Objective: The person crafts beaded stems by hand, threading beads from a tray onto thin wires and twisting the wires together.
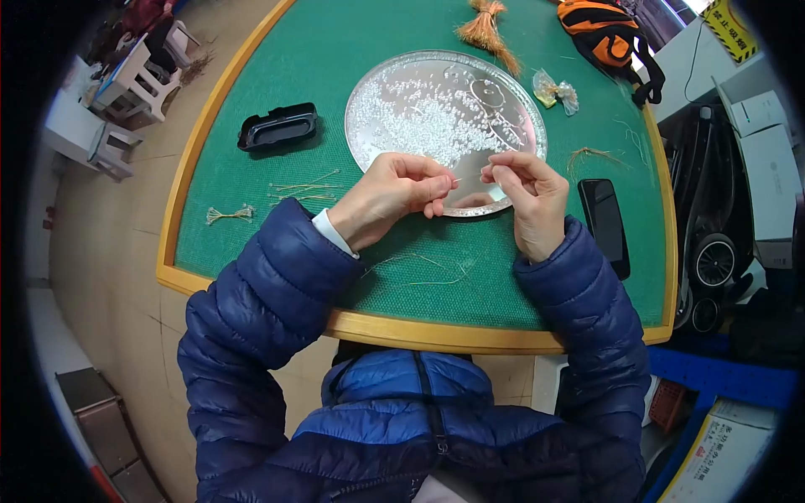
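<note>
Filling the middle of the frame, a green-topped desk [210, 168] with a wooden edge carries the work. Near its centre stands a round silver tray [472, 170], and at the upper right lies an orange and black bag [604, 33]. Both hands are over the tray's lower part, well apart from the bag. The left hand [390, 194] has its thumb and forefinger closed together, and they pinch a thin pale piece [457, 179], perhaps wire, whose end sticks out toward the right. The right hand [537, 201] faces it with thumb and forefinger tips very near each other; whether something is between them, I cannot tell. A gap separates the two hands. A dark phone [604, 220] lies at the right, and a black container [279, 127] at the left. Below the container lie several thin stems [306, 186] and a small tied bunch [230, 215]. Smallest are the clear beads [419, 117], scattered on the tray, mostly at its left side. I judge the step in hand to be threading a bead onto wire. The next move seems to call for fine aligning of fingertips, with the left pinch kept steady.
</note>
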